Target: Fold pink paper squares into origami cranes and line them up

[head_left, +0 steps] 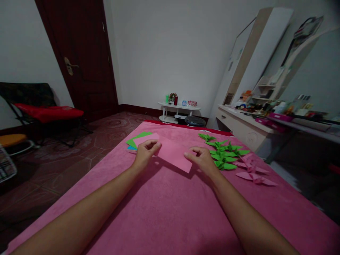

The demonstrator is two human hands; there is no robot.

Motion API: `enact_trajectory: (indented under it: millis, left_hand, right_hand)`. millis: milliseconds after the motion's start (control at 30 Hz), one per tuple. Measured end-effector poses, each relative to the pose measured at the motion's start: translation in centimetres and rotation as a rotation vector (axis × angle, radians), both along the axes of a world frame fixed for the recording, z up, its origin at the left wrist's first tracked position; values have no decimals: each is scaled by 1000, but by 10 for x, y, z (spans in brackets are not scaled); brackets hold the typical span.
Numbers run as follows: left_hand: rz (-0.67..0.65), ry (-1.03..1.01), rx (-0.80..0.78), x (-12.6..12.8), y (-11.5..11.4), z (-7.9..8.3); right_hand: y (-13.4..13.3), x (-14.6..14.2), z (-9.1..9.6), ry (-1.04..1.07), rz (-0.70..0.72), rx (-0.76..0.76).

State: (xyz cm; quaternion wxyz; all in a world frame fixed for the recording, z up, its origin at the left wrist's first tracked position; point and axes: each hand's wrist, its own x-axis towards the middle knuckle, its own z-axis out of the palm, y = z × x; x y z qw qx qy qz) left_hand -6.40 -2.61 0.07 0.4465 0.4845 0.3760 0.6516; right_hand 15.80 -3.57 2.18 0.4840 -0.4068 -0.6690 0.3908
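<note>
A flat sheet of pink origami paper point(174, 154) is held up over the pink cloth, tilted, its right corner lowest. My left hand point(147, 150) pinches its left edge between thumb and fingers. On the opposite edge, my right hand point(200, 157) grips it the same way. Behind my left hand lies a stack of coloured paper point(138, 138) with green, pink and blue sheets showing. To the right of my right hand rest several folded green paper cranes point(223, 154), and beside them folded pink paper cranes point(256, 178).
The pink cloth point(159, 212) covers the surface before me. A dressing table point(244, 124) crowded with bottles stands at the right, a small white stand point(179, 105) at the far wall. On the left are a folding chair point(47, 111) and a dark red door point(79, 53).
</note>
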Motion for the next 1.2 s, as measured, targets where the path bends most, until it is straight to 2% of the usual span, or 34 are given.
enact_trajectory:
  millis: [67,133,267,367,433,500,667,833,900,1067,1133,1200]
  left_hand:
    - [-33,-185,-64,4,-1,0]
    - [-133,-294,-128,11,-5,-2]
    - [-278,-342,-260,22,-14,-3]
    - [-394,-487,-386,19,-17,1]
    - [-500,-590,-456,14,-16,4]
    - [-586,-648,-487,10,-15,3]
    - [-683,-695,-480,7,-13,-3]
    - [-687,-606,-489,9,-16,-3]
    - [-644,-517,-475,12,-18,-2]
    - [-475,-330,-348,19,-20,-6]
    - [-430,-313,-297,21,-19,-8]
    - [-368,-312,-229,22,-18,-11]
  right_hand:
    - [-1,-8,-1,31,-139,93]
    - [-4,-18,-2,89,-201,117]
    - [-15,-30,-2,212,-39,8]
    - [-17,-27,2,365,53,-84]
    - [-15,-23,6,400,39,-59]
    - [-14,-20,10,347,-5,14]
    - [-19,-23,17,218,-32,121]
    - [-25,-27,22,108,40,230]
    - [-27,-26,23,-17,36,351]
    - [-26,-19,20,-428,-30,810]
    - [-23,-16,14,-499,17,880]
    - [-18,-13,7,-524,72,889]
